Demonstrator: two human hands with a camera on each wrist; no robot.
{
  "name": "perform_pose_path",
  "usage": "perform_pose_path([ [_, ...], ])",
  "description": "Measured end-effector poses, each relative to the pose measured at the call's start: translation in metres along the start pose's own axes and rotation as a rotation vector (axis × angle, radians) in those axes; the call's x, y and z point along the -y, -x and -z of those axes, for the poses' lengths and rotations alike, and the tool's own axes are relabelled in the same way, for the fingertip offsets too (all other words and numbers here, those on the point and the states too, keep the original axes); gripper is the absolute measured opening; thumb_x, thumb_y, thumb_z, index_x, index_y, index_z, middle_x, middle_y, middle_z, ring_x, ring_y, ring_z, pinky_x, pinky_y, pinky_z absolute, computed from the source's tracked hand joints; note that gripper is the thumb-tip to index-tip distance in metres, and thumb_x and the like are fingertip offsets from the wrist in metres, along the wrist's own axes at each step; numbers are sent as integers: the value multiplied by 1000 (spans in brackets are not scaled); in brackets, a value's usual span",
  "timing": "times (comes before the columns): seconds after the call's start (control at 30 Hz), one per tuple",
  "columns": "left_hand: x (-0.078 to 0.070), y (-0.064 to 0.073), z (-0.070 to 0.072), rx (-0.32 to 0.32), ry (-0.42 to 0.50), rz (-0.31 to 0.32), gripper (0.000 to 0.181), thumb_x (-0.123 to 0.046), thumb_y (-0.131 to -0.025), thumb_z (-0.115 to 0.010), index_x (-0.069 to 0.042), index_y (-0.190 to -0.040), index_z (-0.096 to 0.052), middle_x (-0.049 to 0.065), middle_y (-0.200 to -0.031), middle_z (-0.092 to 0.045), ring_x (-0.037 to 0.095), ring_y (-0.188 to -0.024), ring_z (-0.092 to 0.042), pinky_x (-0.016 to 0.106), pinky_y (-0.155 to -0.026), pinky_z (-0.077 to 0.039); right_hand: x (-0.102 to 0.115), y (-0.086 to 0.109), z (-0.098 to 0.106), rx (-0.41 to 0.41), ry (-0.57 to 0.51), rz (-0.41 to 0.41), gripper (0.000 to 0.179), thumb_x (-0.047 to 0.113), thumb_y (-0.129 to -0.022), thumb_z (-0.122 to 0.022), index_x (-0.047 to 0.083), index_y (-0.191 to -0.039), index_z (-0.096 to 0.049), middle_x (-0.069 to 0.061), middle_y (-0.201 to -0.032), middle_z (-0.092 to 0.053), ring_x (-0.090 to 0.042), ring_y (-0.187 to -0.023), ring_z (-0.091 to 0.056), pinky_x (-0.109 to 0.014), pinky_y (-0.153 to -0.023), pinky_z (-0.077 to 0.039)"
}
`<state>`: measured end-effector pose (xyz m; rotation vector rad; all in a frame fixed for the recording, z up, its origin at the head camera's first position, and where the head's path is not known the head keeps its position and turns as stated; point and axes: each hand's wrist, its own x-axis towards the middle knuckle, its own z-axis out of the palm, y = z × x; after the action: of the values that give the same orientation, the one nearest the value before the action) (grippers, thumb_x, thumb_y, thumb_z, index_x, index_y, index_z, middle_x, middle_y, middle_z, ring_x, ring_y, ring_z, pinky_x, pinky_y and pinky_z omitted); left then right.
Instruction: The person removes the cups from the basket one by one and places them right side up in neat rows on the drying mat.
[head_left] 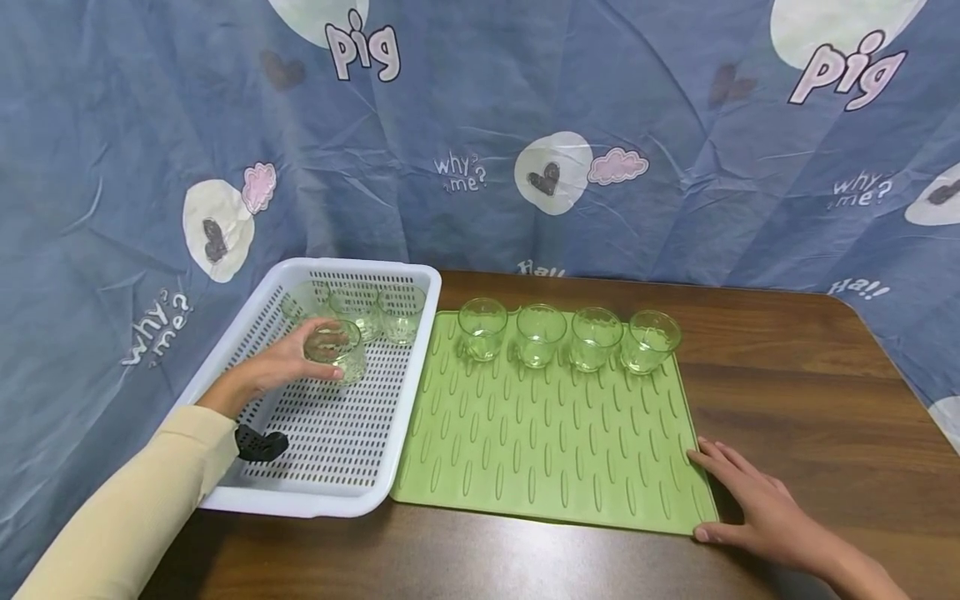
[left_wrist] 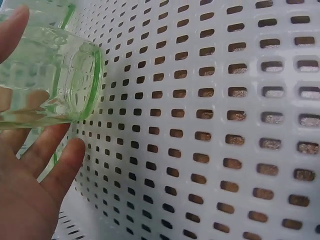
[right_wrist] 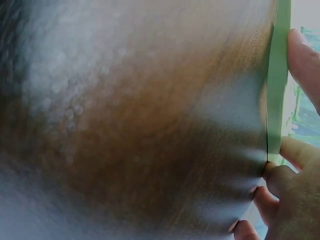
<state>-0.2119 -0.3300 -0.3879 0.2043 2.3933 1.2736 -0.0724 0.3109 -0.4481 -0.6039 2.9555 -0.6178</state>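
Observation:
With thumb and fingers round its side, my left hand (head_left: 281, 362) holds a clear green-tinted glass tumbler (head_left: 351, 360) inside the white perforated basket (head_left: 409, 396). The left wrist view shows the tumbler's thick base (left_wrist: 89, 82) over the slotted basket floor. Behind it, three similar tumblers (head_left: 401, 321) stand along the basket's far end. My right hand (head_left: 765, 508) rests at the near right corner of a green ridged mat (head_left: 517, 442), fingers spread, thumb and fingertips at its edge (right_wrist: 278, 75).
Several matching tumblers (head_left: 540, 337) stand upright in a row along the mat's far edge. Basket and mat lie side by side on a brown wooden table (head_left: 795, 367). A blue printed cloth (head_left: 465, 108) hangs behind the table.

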Motion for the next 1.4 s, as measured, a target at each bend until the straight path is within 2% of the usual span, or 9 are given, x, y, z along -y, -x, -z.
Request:
perform_pose_path([
  [0.37, 1, -4, 1, 33, 29, 7, 94, -11, -88, -72, -1, -156, -7, 34, -156, -27, 57, -141, -30, 63, -106, -44, 1, 0, -1, -16, -2, 11, 91, 48, -68, -85, 16, -144, -48, -18, -153, -44, 29, -131, 7, -67, -82, -40],
  [0.67, -2, -7, 0, 33, -7, 16, 95, -15, -88, -74, -2, -156, -10, 31, -157, -30, 55, -141, -33, 62, -106, -45, -2, 4, -1, -21, 0, 8, 91, 48, -69, -85, 17, -145, -46, -17, -154, -42, 25, -135, 5, -66, -83, -39],
  [0.8, -6, -4, 2, 40, -43, 24, 93, -16, -88, -74, -1, -156, -13, 31, -156, -32, 55, -140, -35, 61, -104, -47, -1, 3, 1, 6, -18, -1, 91, 49, -71, -83, 17, -147, -45, -16, -156, -40, 23, -137, 4, -67, -84, -38],
  [0.93, -14, 4, 6, 35, -94, 14, 91, -20, -86, -77, -2, -154, -19, 31, -152, -38, 54, -134, -44, 57, -101, -51, 1, -1, 3, 29, -38, -2, 91, 50, -73, -82, 17, -148, -43, -17, -158, -38, 20, -140, 2, -69, -86, -36],
  [1.07, -26, 12, 12, 36, -121, -2, 89, -20, -84, -79, -3, -152, -24, 28, -150, -43, 48, -127, -53, 43, -96, -55, 1, -2, 5, 33, -40, 2, 91, 50, -73, -82, 16, -148, -43, -18, -157, -39, 19, -142, 0, -69, -87, -37],
  [1.13, -35, 17, 16, 34, -140, -15, 87, -19, -85, -77, -2, -152, -24, 28, -149, -45, 44, -126, -56, 34, -92, -54, 1, -2, 6, 37, -42, -4, 92, 50, -73, -82, 16, -148, -43, -18, -157, -38, 9, -148, -5, -69, -87, -36],
  [1.2, -45, 21, 20, 15, -165, -30, 85, -19, -86, -77, -3, -152, -25, 26, -147, -47, 36, -124, -58, 26, -89, -52, 2, -2, 6, 43, -47, -10, 91, 50, -73, -81, 16, -149, -42, -18, -158, -38, -9, -153, -15, -69, -88, -36],
  [1.3, -65, 29, 24, -37, -207, -59, 81, -22, -88, -75, -4, -152, -28, 24, -145, -51, 14, -116, -62, 19, -85, -52, 2, -3, 7, 58, -55, -21, 91, 51, -74, -81, 16, -149, -42, -18, -158, -36, -33, -149, -28, -69, -89, -35],
  [1.4, -91, 33, 21, -102, -211, -96, 78, -21, -89, -75, -5, -150, -30, 22, -142, -53, -2, -106, -60, 14, -83, -52, 2, -3, 8, 67, -65, -28, 92, 51, -74, -81, 16, -149, -42, -18, -158, -36, -42, -143, -32, -69, -90, -34],
])
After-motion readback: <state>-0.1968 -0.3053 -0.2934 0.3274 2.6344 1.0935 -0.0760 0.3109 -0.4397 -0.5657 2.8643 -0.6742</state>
